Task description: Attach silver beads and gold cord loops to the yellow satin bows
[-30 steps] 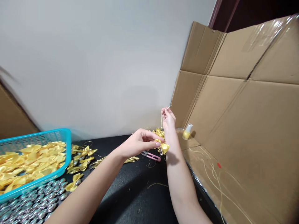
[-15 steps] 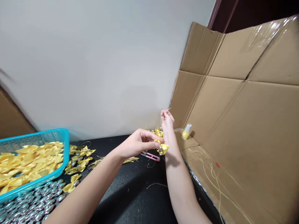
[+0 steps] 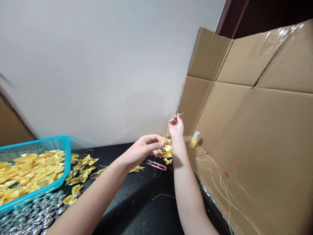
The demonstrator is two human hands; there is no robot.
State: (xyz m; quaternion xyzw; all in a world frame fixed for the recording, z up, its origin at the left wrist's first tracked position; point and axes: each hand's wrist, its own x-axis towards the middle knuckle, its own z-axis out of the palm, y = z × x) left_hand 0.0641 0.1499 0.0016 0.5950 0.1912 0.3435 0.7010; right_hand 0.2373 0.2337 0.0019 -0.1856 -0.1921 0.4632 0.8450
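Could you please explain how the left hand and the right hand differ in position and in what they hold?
The left hand pinches a yellow bow, while the right hand holds a thin, pale cord. In the picture, the left hand is lower and the right hand is higher. Both are bare.

Head-worn view looks forward and down, seemingly near both hands (image 3: pixel 143 149) (image 3: pixel 176 126).

My left forearm (image 3: pixel 102 192) is bare at the lower left of the frame, slim and narrowing smoothly to the wrist. My right forearm (image 3: pixel 187 182), right of centre, is bare too, broadening toward the bottom edge. My left grip (image 3: pixel 144 148) and right grip (image 3: pixel 176 128) are bare-fingered (a small thumbnail shows on the left).
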